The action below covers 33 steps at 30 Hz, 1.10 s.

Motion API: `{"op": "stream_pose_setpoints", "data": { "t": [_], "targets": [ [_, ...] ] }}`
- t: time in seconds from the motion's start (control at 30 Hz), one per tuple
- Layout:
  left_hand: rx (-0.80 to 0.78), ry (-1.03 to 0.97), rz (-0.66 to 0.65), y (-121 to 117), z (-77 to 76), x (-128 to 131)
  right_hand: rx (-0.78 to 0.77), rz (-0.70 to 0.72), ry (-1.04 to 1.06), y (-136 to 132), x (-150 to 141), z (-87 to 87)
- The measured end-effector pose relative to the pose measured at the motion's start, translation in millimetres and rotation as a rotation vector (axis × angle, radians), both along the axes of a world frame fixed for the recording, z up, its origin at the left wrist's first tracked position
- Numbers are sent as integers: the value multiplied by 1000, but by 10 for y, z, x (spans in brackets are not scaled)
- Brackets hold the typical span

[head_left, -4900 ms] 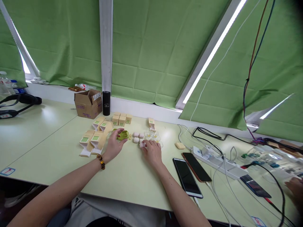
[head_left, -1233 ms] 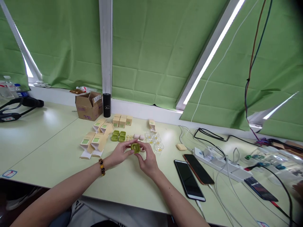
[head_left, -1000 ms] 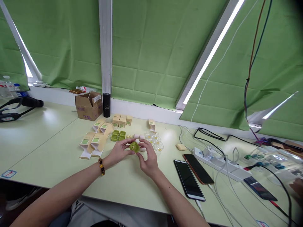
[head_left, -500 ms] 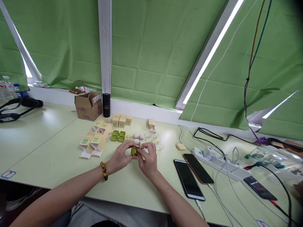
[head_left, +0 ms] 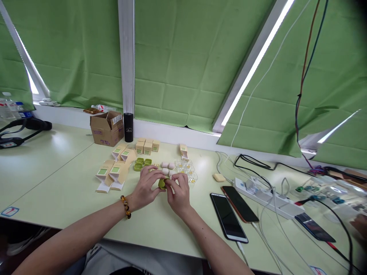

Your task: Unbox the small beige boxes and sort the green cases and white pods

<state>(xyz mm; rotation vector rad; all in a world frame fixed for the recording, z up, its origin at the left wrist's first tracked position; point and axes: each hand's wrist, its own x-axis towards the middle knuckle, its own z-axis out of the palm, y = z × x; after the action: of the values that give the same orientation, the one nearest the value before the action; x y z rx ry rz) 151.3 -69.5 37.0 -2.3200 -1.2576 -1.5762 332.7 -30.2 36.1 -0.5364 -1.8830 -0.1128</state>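
Between my two hands, just above the table, is a small olive-green container [head_left: 162,183]. My right hand [head_left: 179,193] pinches its right side with thumb and fingers. On its left, my left hand [head_left: 146,189] holds it between thumb and fingertips, with the other fingers raised. My fingers cover part of the container. Beyond my left hand stand several matching green containers [head_left: 139,161], partly hidden by the fingers. Behind my hands lie several pale pink rolls [head_left: 165,165] and clear plastic pieces [head_left: 187,167] with yellow spots.
Flattened kraft cartons [head_left: 119,170] lie to the left, with small kraft boxes [head_left: 144,147] behind. A cardboard box [head_left: 106,130] and a black tumbler [head_left: 129,128] stand at the back. On the right are two phones [head_left: 229,217], a power strip [head_left: 268,198] and tangled cables.
The left hand's fingers have lifted and spread a little, now covering more of the green containers behind. The held container has barely moved.
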Motion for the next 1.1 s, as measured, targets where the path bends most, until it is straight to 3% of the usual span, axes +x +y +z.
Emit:
{"op": "stream_pose_setpoints", "data": {
  "t": [0.33,1.1],
  "targets": [
    [-11,-34,52,6,2,16,149,-57,-74,-13,7,29],
    [-66,-116,43,22,-10,33,233,-63,-105,36,49,-36]
  ]
}}
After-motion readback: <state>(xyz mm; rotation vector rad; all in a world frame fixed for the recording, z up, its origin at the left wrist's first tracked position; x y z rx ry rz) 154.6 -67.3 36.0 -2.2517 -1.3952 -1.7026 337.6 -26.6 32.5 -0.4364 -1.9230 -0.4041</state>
